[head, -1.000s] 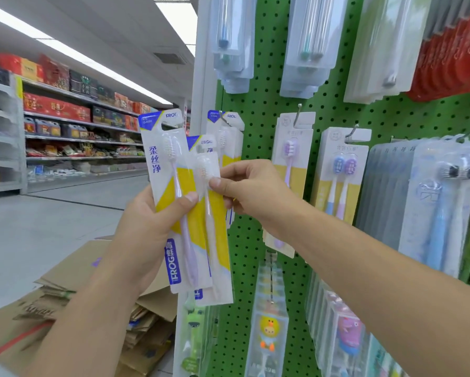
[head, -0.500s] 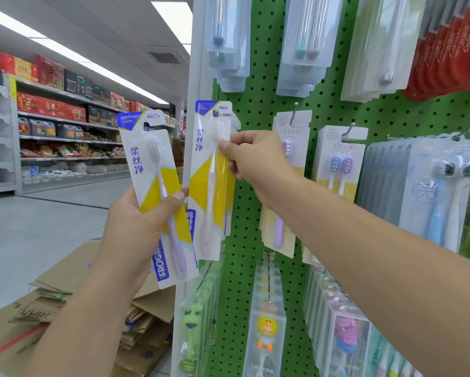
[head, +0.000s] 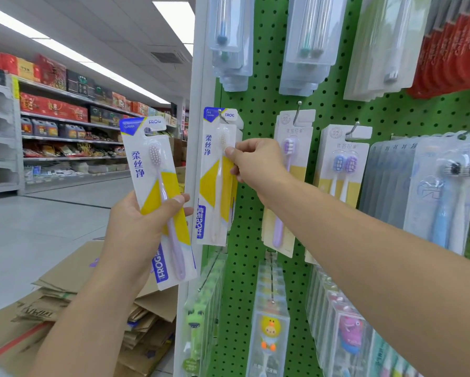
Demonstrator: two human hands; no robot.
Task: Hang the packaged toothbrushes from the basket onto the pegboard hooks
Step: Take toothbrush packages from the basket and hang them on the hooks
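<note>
The right hand (head: 258, 164) reaches up to the green pegboard (head: 255, 268) and pinches a white-and-yellow pack (head: 214, 180) by its right edge, thumb on the front and fingers curled behind. The top of this pack sits at a metal hook (head: 223, 117) near the board's left edge; the hook's tip shows at the hanging hole, and the pack hangs upright in front of others of the same kind. Whether the hole is fully seated on the hook I cannot tell.

The left hand (head: 138, 227), at 8 o'clock from the right one, grips a second pack (head: 157, 197) around its lower half, thumb (head: 174, 205) pressed across the front and fingers wrapped behind. This one holds a lilac toothbrush and tilts slightly, top leaning toward 11 o'clock. It is clear of the board and close beside the hung pack without touching it.

At 3 o'clock from the right hand hang a single purple brush pack (head: 288, 180) and a twin pack (head: 342, 164), each on its own hook. Clear cases (head: 307, 42) hang at 12 o'clock, and a duck-printed children's pack (head: 269, 330) at 6 o'clock. Flattened cardboard (head: 65, 295) lies stacked on the floor under the left arm, with stocked store shelves (head: 65, 126) across the aisle at 9 o'clock.
</note>
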